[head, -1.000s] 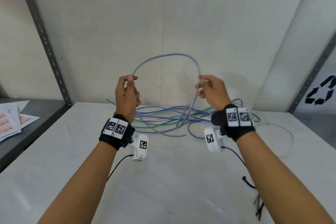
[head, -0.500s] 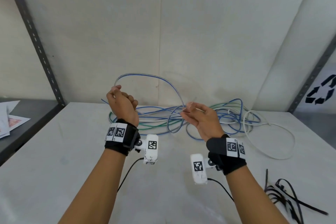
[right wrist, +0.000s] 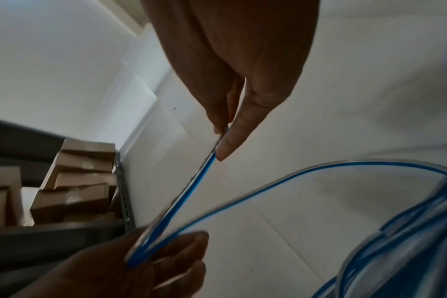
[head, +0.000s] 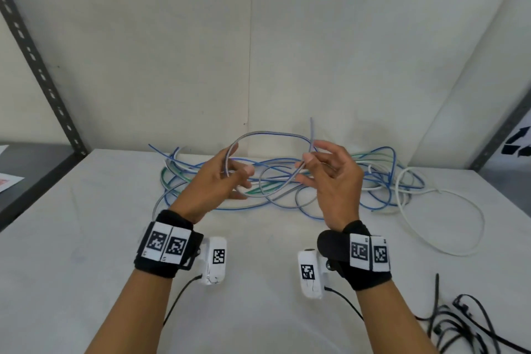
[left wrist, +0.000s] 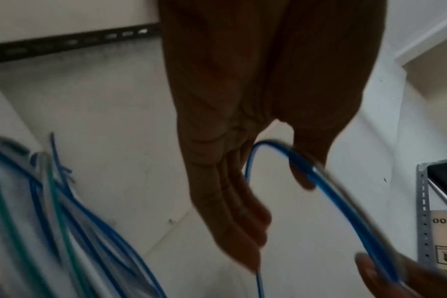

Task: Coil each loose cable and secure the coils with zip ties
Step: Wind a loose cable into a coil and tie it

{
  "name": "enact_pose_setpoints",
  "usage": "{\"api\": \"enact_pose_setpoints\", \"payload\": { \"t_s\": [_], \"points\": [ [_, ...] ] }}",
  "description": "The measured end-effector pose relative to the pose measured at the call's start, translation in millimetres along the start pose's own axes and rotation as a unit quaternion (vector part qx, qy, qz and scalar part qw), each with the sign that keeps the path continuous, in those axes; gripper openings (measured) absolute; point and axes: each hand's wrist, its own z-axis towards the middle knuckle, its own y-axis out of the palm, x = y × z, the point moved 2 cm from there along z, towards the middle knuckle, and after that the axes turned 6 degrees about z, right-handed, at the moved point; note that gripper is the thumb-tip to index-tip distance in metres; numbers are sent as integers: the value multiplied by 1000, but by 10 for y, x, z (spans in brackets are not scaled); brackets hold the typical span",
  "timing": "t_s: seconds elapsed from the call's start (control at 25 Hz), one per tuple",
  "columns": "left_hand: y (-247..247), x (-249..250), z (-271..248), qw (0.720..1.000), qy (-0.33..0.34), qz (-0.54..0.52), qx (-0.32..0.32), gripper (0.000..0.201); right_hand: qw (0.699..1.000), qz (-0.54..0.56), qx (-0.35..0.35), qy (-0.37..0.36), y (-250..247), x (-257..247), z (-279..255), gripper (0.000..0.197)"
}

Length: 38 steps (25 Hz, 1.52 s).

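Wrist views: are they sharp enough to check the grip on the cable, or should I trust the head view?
Left wrist view: motion-blurred, the left hand backlit and dark, the blue-and-grey cable smeared. Right wrist view: sharper at the right hand, whose thumb and finger pinch the cable; blurred lower down. Head view: evenly lit, soft, straight edges bowed; both hands readable.

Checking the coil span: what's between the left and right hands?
In the head view, a raised arc of the grey-blue cable bridges the left hand and the right hand; below it, the cable pile on the table.
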Motion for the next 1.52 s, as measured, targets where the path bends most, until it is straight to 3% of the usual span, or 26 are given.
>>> {"api": "enact_pose_setpoints", "payload": {
  "t_s": [0.16,0.24,0.32,0.44,0.6,0.84,0.92,1.0,1.12,1.32,1.52],
  "points": [
    [-82,37,-39,994,-84,-65,-20,61,999,36,31,2,-48,64,44,25],
    [-110,37,4,984,-65,-161,49,51,999,36,27,1,-32,66,39,26],
    [-146,24,67,961,-34,-246,124,27,1000,10,-12,-9,-19,59,32,25],
    [-144,42,83,948,9,-275,161,15,993,-68,-89,-26,27,39,-3,24],
    [-45,124,7,987,71,-93,112,24,968,-182,-162,-61,88,10,-77,25],
    [91,227,-66,987,144,63,35,26,917,-312,-178,-174,130,-86,-121,29],
    [115,245,-110,988,130,83,2,26,917,-310,-167,-187,149,-147,-142,24],
    [140,250,-137,990,108,89,-25,26,937,-276,-136,-167,147,-199,-160,20],
    [184,259,-125,988,108,110,-26,26,954,-234,-132,-131,116,-230,-157,45],
    [218,263,-130,981,108,160,-2,24,931,-286,-159,-163,83,-147,-126,22],
    [251,263,-159,956,138,257,30,15,867,-407,-166,-233,45,-140,-97,13]
  ]
}}
